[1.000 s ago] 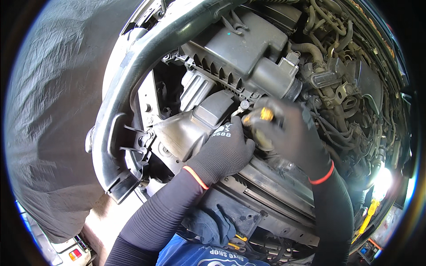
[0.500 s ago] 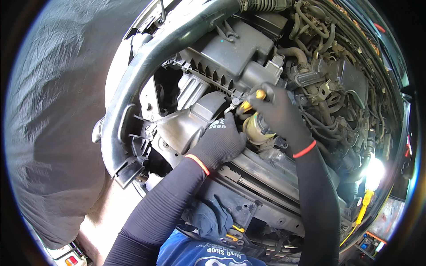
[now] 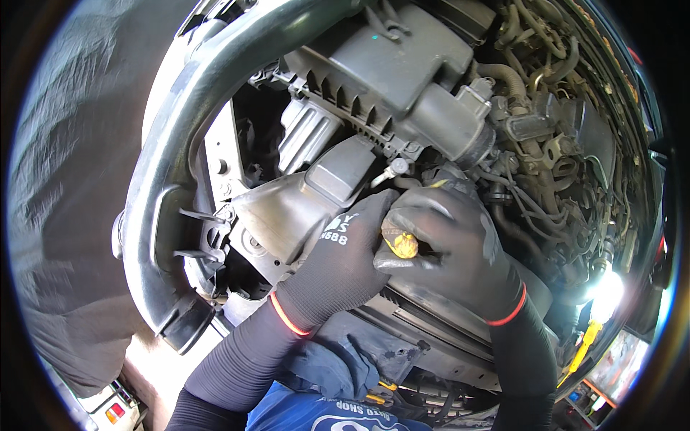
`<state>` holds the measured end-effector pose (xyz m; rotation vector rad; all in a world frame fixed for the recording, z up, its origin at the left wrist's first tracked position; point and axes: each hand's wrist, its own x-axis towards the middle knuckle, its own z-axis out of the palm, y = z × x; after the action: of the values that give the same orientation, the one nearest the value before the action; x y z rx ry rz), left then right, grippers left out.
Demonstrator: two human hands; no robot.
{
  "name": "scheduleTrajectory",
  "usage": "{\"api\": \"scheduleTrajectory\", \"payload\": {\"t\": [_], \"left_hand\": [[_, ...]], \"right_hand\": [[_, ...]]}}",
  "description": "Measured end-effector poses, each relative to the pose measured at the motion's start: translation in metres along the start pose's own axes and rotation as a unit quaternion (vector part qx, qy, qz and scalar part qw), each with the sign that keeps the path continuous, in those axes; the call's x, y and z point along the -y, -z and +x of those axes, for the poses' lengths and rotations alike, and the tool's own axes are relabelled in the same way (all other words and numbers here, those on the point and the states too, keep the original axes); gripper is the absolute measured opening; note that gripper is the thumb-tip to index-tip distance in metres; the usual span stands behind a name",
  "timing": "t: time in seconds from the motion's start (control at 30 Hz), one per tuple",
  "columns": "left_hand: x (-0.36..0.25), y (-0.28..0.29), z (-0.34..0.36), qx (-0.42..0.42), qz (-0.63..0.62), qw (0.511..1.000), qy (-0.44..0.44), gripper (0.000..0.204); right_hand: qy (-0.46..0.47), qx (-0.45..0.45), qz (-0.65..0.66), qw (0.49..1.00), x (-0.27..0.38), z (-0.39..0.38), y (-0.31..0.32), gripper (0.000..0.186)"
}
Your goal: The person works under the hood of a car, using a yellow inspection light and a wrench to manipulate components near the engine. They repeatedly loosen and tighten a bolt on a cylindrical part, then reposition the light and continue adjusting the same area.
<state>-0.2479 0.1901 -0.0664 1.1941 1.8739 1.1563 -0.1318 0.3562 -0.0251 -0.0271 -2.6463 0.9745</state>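
Both my hands wear black gloves with red cuffs and meet over the front of the engine bay. My right hand (image 3: 453,248) is closed around a yellow-and-black tool handle (image 3: 404,245), whose rounded end points up toward me; the rest of the tool is hidden below the fist. Pressed close beside it, my left hand (image 3: 345,248) has its fingertips out of sight under the right hand, so its grip does not show. Just beyond the hands is a small metal-ended fitting (image 3: 398,167). The grey plastic intake duct (image 3: 284,215) lies left of my left hand.
A black air filter housing (image 3: 402,57) sits ahead. A thick black pipe (image 3: 162,208) curves along the left. Hoses and wiring (image 3: 532,144) crowd the right side. A lit work lamp (image 3: 606,291) with a yellow handle hangs at right. A dark cover (image 3: 72,215) drapes the left.
My right hand has come nearer and turned, so the handle's end now faces up. My left fingers have left the small fitting and gone under the right hand. The view has shifted closer.
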Motion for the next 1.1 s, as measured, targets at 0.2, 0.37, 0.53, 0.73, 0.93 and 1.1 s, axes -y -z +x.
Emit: {"api": "scheduleTrajectory", "payload": {"t": [0.2, 0.37, 0.53, 0.73, 0.93, 1.1], "left_hand": [[-0.01, 0.011, 0.006, 0.059, -0.067, 0.995, 0.034, 0.083], [-0.008, -0.002, 0.014, 0.031, 0.033, 0.998, 0.047, 0.078], [-0.003, -0.01, 0.011, -0.059, 0.028, 0.998, 0.019, 0.062], [-0.015, -0.007, 0.005, -0.047, 0.116, 0.99, 0.067, 0.06], [-0.031, -0.012, 0.021, 0.081, 0.205, 0.963, 0.157, 0.065], [-0.035, -0.015, 0.03, 0.14, 0.263, 0.92, 0.254, 0.091]], "right_hand": [[-0.086, -0.002, -0.056, 0.995, -0.015, -0.003, 0.012, 0.038], [-0.126, -0.073, 0.044, 0.988, -0.042, -0.015, -0.003, 0.047], [-0.191, -0.041, 0.094, 0.976, -0.036, -0.014, -0.002, 0.04], [-0.091, -0.041, 0.006, 0.995, -0.036, -0.009, 0.005, 0.044], [-0.091, -0.154, -0.031, 0.983, -0.045, -0.006, -0.013, 0.05], [-0.107, -0.149, -0.096, 0.978, -0.049, 0.0, -0.009, 0.044]]}}
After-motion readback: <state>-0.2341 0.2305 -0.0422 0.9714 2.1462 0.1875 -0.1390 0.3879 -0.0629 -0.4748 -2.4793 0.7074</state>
